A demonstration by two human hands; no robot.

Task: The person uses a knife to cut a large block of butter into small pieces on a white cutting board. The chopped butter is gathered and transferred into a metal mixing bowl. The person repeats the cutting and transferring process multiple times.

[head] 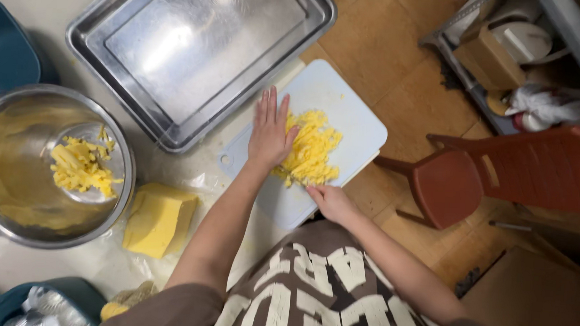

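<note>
Hands frame a heap of yellow shreds (310, 154) on the pale cutting board (363, 124): the left hand (270, 135) lies flat and open against the heap, penning it in, while the right hand (327, 198) rests at the board's near edge, its grip hidden. Shreds look soft, pale, loosely clumped. More sit in the steel bowl (16, 170), beside a yellow block (159, 219).

Right hand (330, 202) fingertips under butter shreds (310, 151)
</note>
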